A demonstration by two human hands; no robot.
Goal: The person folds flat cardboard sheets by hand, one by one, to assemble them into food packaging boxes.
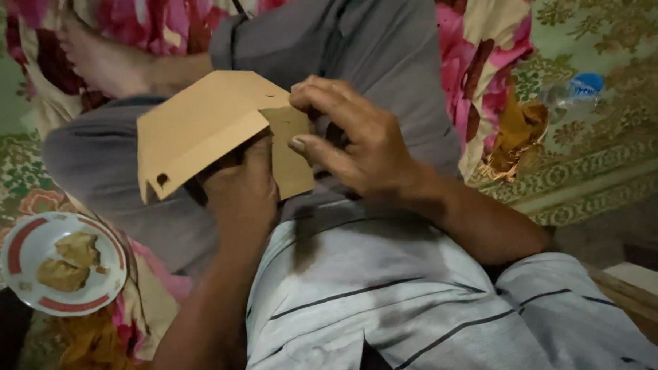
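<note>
Striped shirt (391, 307) in foreground; above the lap, left hand (242, 192) grips a partly folded brown cardboard piece (203, 127) from below while right hand (349, 137) pinches its flap. Folding appears incomplete. Plate (25, 250) lies left.

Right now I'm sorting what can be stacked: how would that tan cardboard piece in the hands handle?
The cardboard piece probably stays fairly stiff: its flat panels hold straight. It looks thin, so likely light. The left hand beneath and right hand at the folded flap suggest it bends readily along creases.
</note>
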